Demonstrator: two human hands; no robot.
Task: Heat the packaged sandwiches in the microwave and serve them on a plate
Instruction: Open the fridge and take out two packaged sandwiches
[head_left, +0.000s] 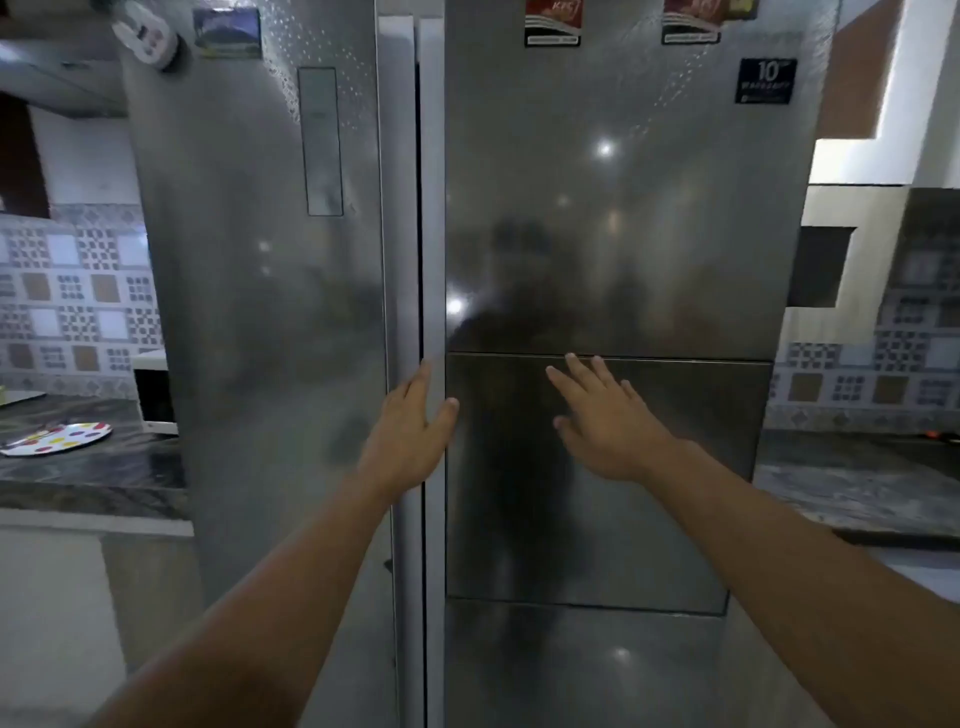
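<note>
Two hands at fridge (597, 208), left hand (410, 431) on upright handle (432, 208) (fingers straight), right hand (608, 421) spread, plate (57, 439) flat.

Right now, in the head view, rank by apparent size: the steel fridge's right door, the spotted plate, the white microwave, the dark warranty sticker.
1. Steel fridge's right door
2. Spotted plate, white microwave: similar; microwave partly hidden
3. Dark warranty sticker

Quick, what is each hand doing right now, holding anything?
Left hand: open, fingers straight, at the fridge door handle, gripping nothing.
Right hand: open, fingers spread, in front of the fridge door, holding nothing.
</note>
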